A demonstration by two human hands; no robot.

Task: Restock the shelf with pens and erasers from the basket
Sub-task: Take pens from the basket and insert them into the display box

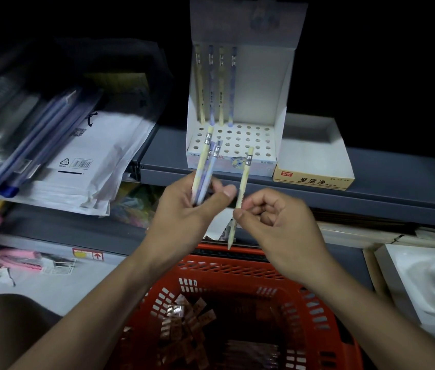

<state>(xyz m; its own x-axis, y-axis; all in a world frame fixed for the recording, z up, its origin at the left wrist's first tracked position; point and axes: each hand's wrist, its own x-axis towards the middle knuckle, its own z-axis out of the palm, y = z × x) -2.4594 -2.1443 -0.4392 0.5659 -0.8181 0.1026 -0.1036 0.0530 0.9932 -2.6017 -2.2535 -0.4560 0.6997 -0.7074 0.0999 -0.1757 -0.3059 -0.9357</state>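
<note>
The location is a stationery shop, viewed at a retail shelving unit. Grey metal shelves point(317, 180) carry merchandise in tiers. A white cardboard display box point(261, 102) with a perforated base stands on the upper shelf and holds four pencils point(215, 84) upright in its holes. Just beside it sits an open carton point(313, 180) with printed Chinese characters on its front. To the left lie packaged document folders point(59, 145) with barcode labels point(83, 163). A red plastic shopping basket point(315, 313) sits below the shelf and contains small wrapped erasers point(192, 319). Pink packaged goods point(16, 259) lie on the lower shelf.
</note>
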